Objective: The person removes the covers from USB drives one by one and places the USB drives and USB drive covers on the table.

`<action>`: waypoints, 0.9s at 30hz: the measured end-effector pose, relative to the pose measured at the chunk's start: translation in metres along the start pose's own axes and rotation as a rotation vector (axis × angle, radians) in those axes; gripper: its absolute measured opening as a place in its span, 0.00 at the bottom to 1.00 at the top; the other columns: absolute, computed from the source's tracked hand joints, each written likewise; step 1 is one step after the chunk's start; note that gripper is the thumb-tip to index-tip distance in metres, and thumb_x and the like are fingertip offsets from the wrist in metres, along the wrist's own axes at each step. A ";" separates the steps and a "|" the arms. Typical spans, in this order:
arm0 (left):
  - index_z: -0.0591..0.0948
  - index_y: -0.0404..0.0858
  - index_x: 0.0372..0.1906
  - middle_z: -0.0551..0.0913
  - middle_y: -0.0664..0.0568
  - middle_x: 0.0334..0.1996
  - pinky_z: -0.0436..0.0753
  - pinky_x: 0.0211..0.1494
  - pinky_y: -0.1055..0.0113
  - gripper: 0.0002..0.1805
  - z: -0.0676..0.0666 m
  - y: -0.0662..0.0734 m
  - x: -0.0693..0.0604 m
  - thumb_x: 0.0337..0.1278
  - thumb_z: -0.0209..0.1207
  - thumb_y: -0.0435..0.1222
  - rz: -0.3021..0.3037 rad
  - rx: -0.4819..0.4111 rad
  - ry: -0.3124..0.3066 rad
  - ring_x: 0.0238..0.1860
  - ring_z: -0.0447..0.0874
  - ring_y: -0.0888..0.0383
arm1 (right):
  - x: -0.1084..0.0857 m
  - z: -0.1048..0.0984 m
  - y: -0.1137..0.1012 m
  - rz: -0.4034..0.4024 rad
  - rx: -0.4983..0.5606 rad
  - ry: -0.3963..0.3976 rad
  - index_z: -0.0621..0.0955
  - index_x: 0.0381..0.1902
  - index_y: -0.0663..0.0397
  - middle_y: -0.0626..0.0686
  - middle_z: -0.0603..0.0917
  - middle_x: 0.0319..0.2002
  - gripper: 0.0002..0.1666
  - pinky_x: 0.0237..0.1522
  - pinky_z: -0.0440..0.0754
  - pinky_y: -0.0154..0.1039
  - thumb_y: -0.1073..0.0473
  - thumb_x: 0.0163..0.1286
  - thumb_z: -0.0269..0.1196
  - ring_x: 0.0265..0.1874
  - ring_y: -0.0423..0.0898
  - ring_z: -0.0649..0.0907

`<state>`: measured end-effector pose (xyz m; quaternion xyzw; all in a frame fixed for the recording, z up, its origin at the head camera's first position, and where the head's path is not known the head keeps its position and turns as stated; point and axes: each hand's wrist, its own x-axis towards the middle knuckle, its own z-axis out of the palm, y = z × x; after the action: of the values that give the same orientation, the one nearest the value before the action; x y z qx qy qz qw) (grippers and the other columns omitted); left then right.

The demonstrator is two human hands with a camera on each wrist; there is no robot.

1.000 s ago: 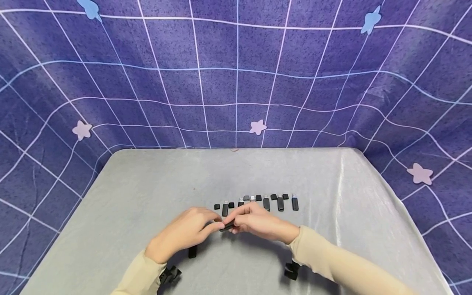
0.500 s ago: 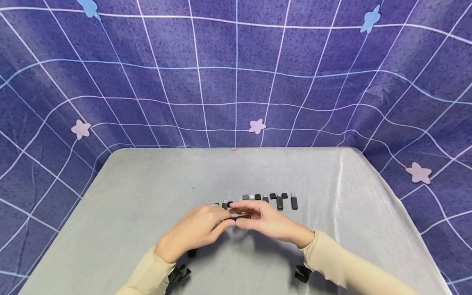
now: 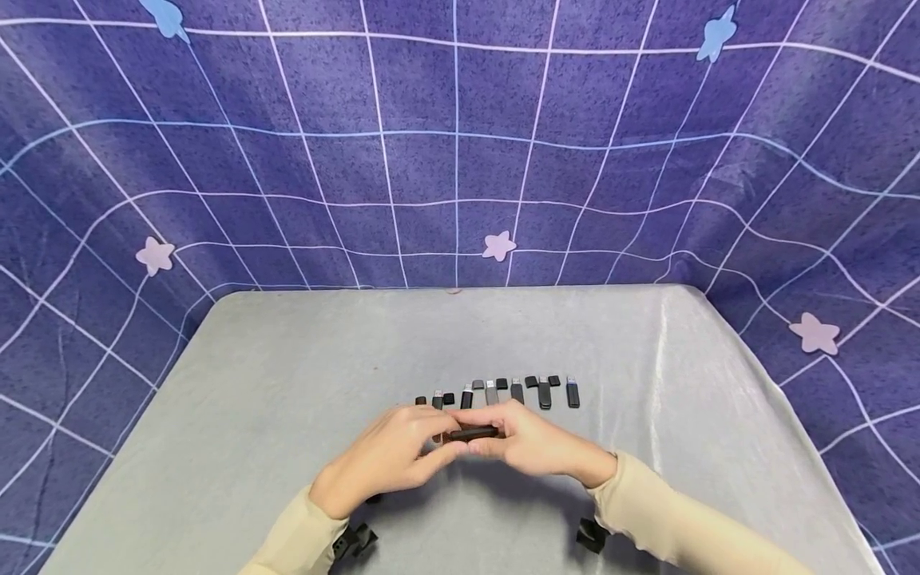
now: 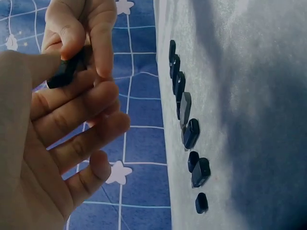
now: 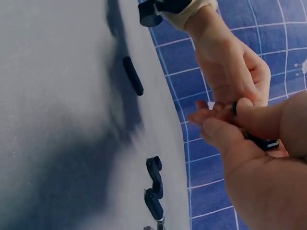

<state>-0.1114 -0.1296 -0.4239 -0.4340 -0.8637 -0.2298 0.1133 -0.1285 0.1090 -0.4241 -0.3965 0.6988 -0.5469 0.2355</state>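
A black USB flash drive (image 3: 473, 434) lies almost level in the air between both hands, above the table. My left hand (image 3: 391, 451) pinches its left end with the thumb and fingers. At the other end my right hand (image 3: 525, 438) grips it between thumb and fingertips. The left wrist view shows the dark drive (image 4: 67, 72) under the left thumb, with the other left fingers loosely bent. Fingers cover much of the drive, so whether its cap is on cannot be made out. In the right wrist view a dark end of the drive (image 5: 264, 142) shows beside the right thumb.
Behind the hands runs a row of several uncapped USB drives (image 3: 544, 393) with small loose caps (image 3: 501, 383) among them. One more black drive (image 5: 133, 75) lies apart, near the left forearm. Grey cloth (image 3: 302, 343) covers the table; a purple curtain (image 3: 431, 160) hangs behind.
Both hands have shifted to the right with the drive. The drive has gone from tilted to nearly level, and more of the row behind shows than half a second ago.
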 end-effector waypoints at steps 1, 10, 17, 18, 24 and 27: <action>0.81 0.51 0.35 0.78 0.68 0.27 0.78 0.35 0.75 0.11 0.000 0.001 0.000 0.74 0.58 0.49 0.008 -0.003 0.002 0.28 0.75 0.71 | -0.002 -0.001 0.000 0.006 0.031 -0.019 0.71 0.72 0.65 0.61 0.79 0.67 0.28 0.65 0.78 0.37 0.67 0.77 0.57 0.64 0.42 0.81; 0.74 0.52 0.29 0.76 0.68 0.26 0.72 0.33 0.77 0.14 0.001 0.004 0.003 0.75 0.58 0.46 0.110 -0.039 0.030 0.25 0.68 0.70 | -0.014 -0.009 0.005 0.027 0.392 -0.169 0.63 0.75 0.74 0.76 0.72 0.68 0.29 0.66 0.77 0.43 0.67 0.81 0.51 0.64 0.46 0.82; 0.76 0.52 0.31 0.76 0.69 0.29 0.72 0.37 0.79 0.13 0.004 0.004 -0.002 0.77 0.56 0.46 0.074 -0.120 -0.029 0.29 0.70 0.72 | -0.017 -0.008 0.004 0.071 0.335 -0.161 0.63 0.75 0.72 0.73 0.71 0.69 0.29 0.63 0.79 0.44 0.68 0.80 0.52 0.64 0.73 0.75; 0.76 0.52 0.31 0.76 0.68 0.29 0.71 0.37 0.79 0.13 0.004 0.004 -0.002 0.77 0.56 0.46 0.078 -0.127 -0.027 0.29 0.69 0.72 | -0.018 -0.007 0.003 0.078 0.335 -0.157 0.63 0.75 0.72 0.73 0.71 0.69 0.29 0.63 0.79 0.45 0.68 0.80 0.52 0.64 0.75 0.74; 0.77 0.52 0.32 0.76 0.67 0.28 0.71 0.36 0.80 0.11 0.004 0.002 -0.001 0.77 0.56 0.43 0.130 -0.151 -0.015 0.27 0.69 0.72 | -0.020 -0.006 -0.002 0.102 0.320 -0.128 0.64 0.74 0.73 0.72 0.73 0.69 0.29 0.62 0.80 0.43 0.70 0.79 0.52 0.63 0.76 0.74; 0.76 0.52 0.31 0.75 0.66 0.27 0.70 0.36 0.80 0.12 0.003 0.003 -0.001 0.77 0.56 0.43 0.139 -0.155 -0.015 0.26 0.70 0.70 | -0.021 -0.006 -0.004 0.089 0.285 -0.128 0.64 0.74 0.73 0.71 0.72 0.69 0.29 0.61 0.81 0.42 0.70 0.79 0.52 0.63 0.67 0.79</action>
<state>-0.1089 -0.1274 -0.4261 -0.5022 -0.8119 -0.2842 0.0884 -0.1200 0.1289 -0.4209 -0.3620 0.6146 -0.6030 0.3574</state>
